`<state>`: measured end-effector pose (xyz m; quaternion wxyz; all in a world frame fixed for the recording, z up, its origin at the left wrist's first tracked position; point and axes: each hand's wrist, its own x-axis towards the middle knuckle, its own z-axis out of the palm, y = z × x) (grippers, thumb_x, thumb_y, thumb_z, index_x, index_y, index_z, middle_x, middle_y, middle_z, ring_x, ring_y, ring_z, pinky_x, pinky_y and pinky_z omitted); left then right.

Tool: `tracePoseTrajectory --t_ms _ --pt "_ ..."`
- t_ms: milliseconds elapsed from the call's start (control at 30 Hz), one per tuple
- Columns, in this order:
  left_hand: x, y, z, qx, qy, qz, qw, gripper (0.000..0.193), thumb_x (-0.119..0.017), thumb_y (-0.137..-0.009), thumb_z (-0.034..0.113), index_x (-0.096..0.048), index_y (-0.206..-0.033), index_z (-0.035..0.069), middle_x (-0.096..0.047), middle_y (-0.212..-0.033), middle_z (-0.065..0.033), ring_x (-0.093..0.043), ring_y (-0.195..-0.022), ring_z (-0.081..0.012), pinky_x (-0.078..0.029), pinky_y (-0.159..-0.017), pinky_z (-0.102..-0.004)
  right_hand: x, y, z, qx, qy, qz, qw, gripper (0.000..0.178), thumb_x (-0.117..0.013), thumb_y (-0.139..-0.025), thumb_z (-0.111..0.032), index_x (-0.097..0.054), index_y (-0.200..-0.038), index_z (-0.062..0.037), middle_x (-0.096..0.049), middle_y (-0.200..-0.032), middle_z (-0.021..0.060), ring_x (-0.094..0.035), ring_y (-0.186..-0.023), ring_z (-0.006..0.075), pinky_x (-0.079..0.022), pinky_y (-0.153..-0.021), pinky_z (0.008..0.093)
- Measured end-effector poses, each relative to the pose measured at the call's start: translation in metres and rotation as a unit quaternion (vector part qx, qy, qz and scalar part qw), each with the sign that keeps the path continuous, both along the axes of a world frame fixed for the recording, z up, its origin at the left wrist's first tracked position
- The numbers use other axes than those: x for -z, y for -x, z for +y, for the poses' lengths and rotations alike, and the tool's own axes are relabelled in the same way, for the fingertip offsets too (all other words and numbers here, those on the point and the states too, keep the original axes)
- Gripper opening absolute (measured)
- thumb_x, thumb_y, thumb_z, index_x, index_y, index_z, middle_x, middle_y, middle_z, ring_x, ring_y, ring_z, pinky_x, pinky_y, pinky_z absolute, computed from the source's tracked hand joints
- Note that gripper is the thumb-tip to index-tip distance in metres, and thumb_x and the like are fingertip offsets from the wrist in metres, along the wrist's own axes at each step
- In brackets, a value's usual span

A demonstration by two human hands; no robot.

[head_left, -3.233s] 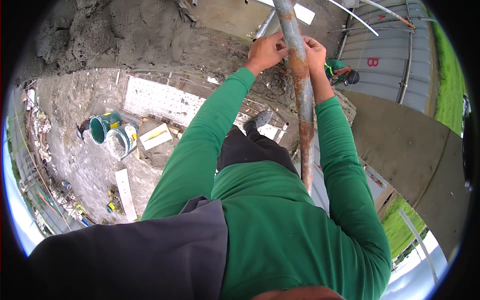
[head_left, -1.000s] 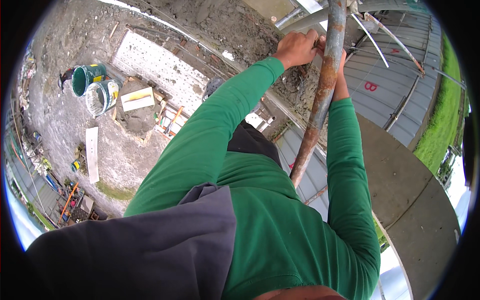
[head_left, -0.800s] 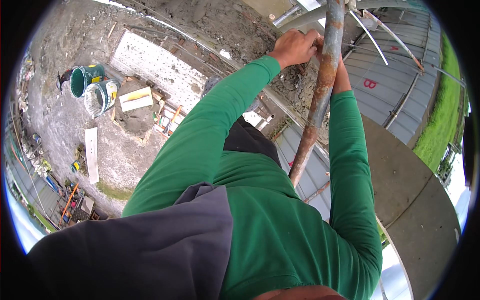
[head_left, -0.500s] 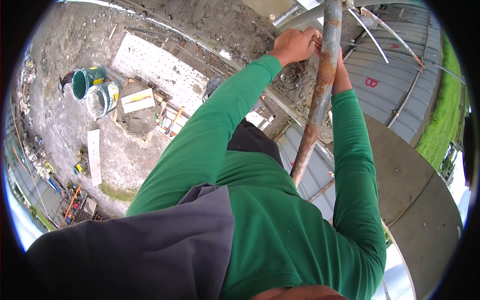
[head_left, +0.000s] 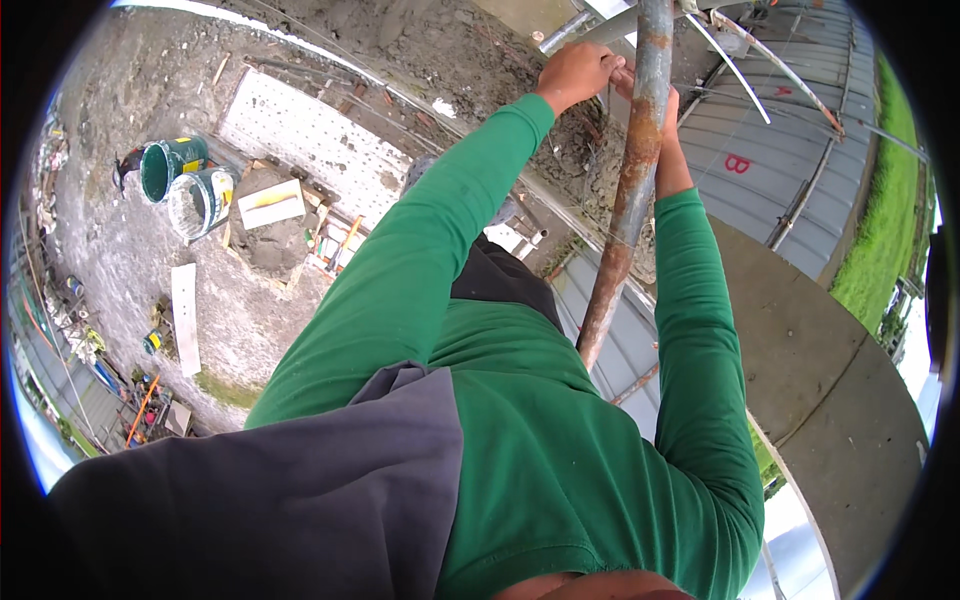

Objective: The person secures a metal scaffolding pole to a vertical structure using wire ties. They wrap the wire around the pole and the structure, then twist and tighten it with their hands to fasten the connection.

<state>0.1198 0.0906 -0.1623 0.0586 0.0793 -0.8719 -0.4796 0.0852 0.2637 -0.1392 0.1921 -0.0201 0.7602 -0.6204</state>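
A rusty grey metal pipe [head_left: 637, 170] slants up through the view in front of my arms. On its left side, near the top, my left hand [head_left: 578, 76] is closed, fingertips pinched together next to the pipe. My right hand [head_left: 668, 112] reaches up behind the pipe, which covers much of it; its curled fingers show on the left side, meeting the left fingertips. What the fingers hold is too small and too covered to make out. Another grey pipe [head_left: 610, 27] crosses just above the hands.
Below left lie a dotted white panel [head_left: 300, 135], a green bucket [head_left: 160, 172], a whitish bucket [head_left: 190, 208] and a pale plank [head_left: 185, 318]. Corrugated metal sheets [head_left: 770, 130] stand at right, with thin rods [head_left: 805, 195] along them. A brown board [head_left: 810, 350] is beside my right arm.
Both hands have moved slightly up and left in the view, the left fingers shifting a little away from the pipe. Their fingertips stay together.
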Motion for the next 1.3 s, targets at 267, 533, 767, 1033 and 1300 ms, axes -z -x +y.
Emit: tracePoseTrajectory --t_ms 267,533,767,1033,1300 --pt "0.017 0.011 -0.004 0.003 -0.101 -0.060 0.993 0.035 -0.064 -0.103 0.036 -0.079 -0.096 0.005 -0.076 -0.082 -0.0152 -0.075 -0.080 -0.0340 -0.059 -0.079 -0.0476 0.000 -0.014 -0.018 0.002 -0.016 0.049 0.999 0.033 -0.077 -0.100 -0.014 -0.070 -0.123 0.0095 -0.078 -0.109 0.0140 -0.076 -0.099 0.0181 -0.063 -0.082 0.0295" --pt "0.035 0.025 -0.001 0.019 -0.041 -0.070 0.997 0.036 -0.064 -0.103 0.033 -0.078 -0.094 0.001 -0.076 -0.079 -0.0138 -0.076 -0.082 -0.0264 -0.059 -0.082 -0.0433 0.029 -0.003 -0.010 0.001 -0.022 0.084 0.996 0.035 -0.080 -0.099 -0.025 -0.076 -0.109 0.0082 -0.078 -0.088 0.0109 -0.076 -0.080 0.0167 -0.062 -0.072 0.0299" --pt "0.032 0.024 -0.008 0.060 -0.188 -0.145 0.970 0.035 -0.065 -0.103 0.035 -0.079 -0.099 0.004 -0.077 -0.089 -0.0132 -0.073 -0.081 -0.0244 -0.056 -0.077 -0.0456 0.011 -0.017 -0.015 0.033 -0.014 0.080 0.996 0.033 -0.079 -0.099 -0.022 -0.075 -0.106 0.0103 -0.077 -0.090 0.0124 -0.077 -0.084 0.0185 -0.063 -0.071 0.0316" --pt "0.007 0.004 -0.004 0.006 -0.119 0.007 0.993 0.036 -0.062 -0.105 0.035 -0.076 -0.100 0.002 -0.074 -0.084 -0.0132 -0.072 -0.081 -0.0255 -0.057 -0.078 -0.0456 0.054 0.015 0.011 0.034 0.179 -0.088 0.979 0.025 -0.077 -0.099 -0.014 -0.069 -0.111 0.0066 -0.074 -0.098 0.0132 -0.076 -0.086 0.0239 -0.065 -0.078 0.0391" --pt "0.025 0.000 -0.006 -0.049 -0.073 0.139 0.986 0.031 -0.059 -0.105 0.025 -0.073 -0.096 -0.002 -0.077 -0.091 -0.0186 -0.072 -0.094 -0.0397 -0.056 -0.085 -0.0519 0.056 0.023 -0.018 -0.065 0.177 -0.168 0.968 0.016 -0.068 -0.106 -0.024 -0.070 -0.101 -0.0085 -0.069 -0.089 0.0014 -0.068 -0.086 0.0141 -0.055 -0.080 0.0322"
